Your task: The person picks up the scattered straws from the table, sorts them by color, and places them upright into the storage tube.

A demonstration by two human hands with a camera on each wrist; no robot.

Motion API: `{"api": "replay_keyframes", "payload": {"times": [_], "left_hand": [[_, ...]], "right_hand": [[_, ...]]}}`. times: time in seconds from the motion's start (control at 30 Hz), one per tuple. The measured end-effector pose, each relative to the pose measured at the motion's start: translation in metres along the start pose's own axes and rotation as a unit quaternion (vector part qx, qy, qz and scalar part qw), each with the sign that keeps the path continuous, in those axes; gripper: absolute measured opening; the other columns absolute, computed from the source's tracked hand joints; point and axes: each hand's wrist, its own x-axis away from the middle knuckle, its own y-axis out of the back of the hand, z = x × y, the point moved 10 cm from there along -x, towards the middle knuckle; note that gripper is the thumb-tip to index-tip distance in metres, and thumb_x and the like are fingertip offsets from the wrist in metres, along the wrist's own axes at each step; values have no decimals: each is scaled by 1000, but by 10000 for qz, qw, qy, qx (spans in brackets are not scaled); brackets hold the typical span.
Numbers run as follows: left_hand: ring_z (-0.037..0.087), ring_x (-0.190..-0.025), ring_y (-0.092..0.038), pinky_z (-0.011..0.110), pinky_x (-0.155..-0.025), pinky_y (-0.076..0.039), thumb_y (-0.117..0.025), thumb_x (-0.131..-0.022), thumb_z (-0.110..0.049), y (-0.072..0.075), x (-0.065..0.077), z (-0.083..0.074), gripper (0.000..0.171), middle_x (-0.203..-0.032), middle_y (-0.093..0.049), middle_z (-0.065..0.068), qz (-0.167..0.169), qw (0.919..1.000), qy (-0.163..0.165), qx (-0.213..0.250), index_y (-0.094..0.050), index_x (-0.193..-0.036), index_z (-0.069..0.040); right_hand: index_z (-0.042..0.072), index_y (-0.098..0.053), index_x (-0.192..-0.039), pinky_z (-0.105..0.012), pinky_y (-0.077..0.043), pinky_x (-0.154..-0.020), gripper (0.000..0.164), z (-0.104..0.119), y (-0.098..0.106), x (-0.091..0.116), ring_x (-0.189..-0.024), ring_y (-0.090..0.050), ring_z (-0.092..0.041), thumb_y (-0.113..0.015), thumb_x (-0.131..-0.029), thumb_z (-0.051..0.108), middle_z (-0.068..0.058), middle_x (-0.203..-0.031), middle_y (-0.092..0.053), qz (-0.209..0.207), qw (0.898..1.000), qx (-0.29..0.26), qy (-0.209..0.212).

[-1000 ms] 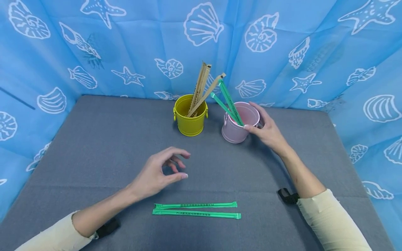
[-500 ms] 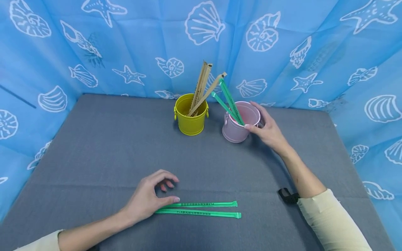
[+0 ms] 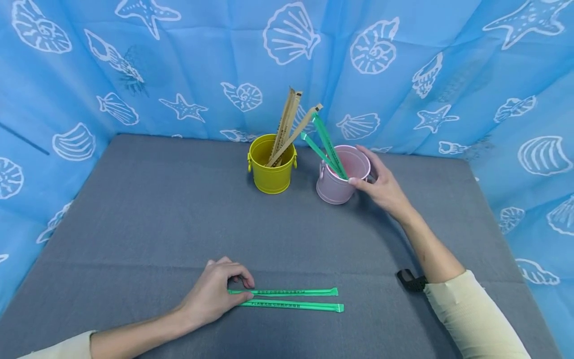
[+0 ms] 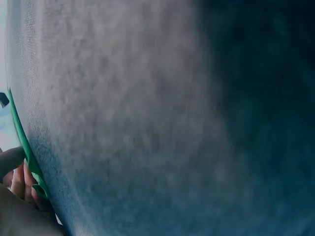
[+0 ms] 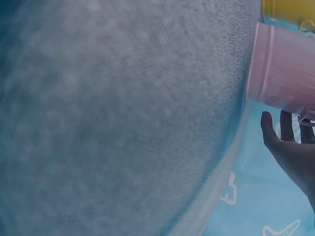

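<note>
Two green-wrapped straws lie side by side on the table near the front, an upper one [image 3: 305,292] and a lower one [image 3: 296,306]. My left hand [image 3: 213,294] pinches the upper straw near its left end between thumb and fingers, covering the left ends of both. In the left wrist view, a green wrapper [image 4: 22,132] runs past the fingers. Farther back on the right, my right hand [image 3: 381,187] holds the pink bucket [image 3: 334,192] at its right side, thumb at the near rim and fingers behind. Green straws [image 3: 327,144] lean out of this bucket to the left.
Left of the pink bucket stands a yellow bucket [image 3: 271,180] holding several brown-wrapped straws [image 3: 283,124]. One of these leans right, close to the green straw tops. A blue shell-print curtain [image 3: 193,60] hangs behind the grey table [image 3: 157,214].
My left hand has come down toward the front, from above the table to the upper green straw, and its fingers have closed on it. The right hand has stayed on the pink bucket.
</note>
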Motion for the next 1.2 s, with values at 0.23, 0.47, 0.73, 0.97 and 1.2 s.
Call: {"api": "replay_keyframes", "payload": {"times": [0.23, 0.47, 0.73, 0.97, 1.2], "left_hand": [[1, -75, -49, 33, -74, -30, -88, -75, -17, 0, -4, -5, 28, -77, -60, -29, 41, 9996, -33, -263, -69, -84, -34], [0, -76, -56, 25, -75, -46, -84, -80, -13, 4, -11, -13, 24, -81, -62, -23, 107, 9998, -158, 0, -69, -88, -30], [4, -73, -62, 24, -65, -53, -79, -85, -9, 20, -21, -18, 14, -84, -65, -15, -124, 9956, -335, 865, -75, -93, -21], [10, -69, -66, 29, -64, -55, -76, -89, -16, 39, -36, -15, 10, -86, -70, -9, -395, 9906, 48, 1310, -75, -95, -25], [18, -75, -69, 31, -66, -57, -76, -88, -11, 62, -52, -21, 10, -89, -70, 0, -652, 9807, -56, 1840, -74, -97, -16]], "right_hand": [[27, -28, -157, -51, -29, -114, 81, 1, 1, 0, -143, -33, -26, -73, -91, 14, -7, -157, -33, -37, 10000, 27, 68], [25, -29, -157, -50, -29, -114, 81, 1, 1, 0, -143, -33, -26, -72, -91, 12, -7, -157, -33, -19, 9999, -35, 142], [24, -28, -157, -52, -27, -114, 81, 2, 0, 1, -145, -31, -28, -72, -91, 13, -8, -158, -32, -12, 9999, 31, 128], [25, -27, -157, -53, -27, -114, 80, 0, -1, 2, -145, -30, -28, -72, -92, 14, -7, -158, -32, 9, 10000, 23, 78], [24, -28, -157, -52, -27, -115, 80, 0, 0, -1, -144, -31, -28, -72, -91, 13, -8, -157, -32, -15, 9999, 25, 125]]}}
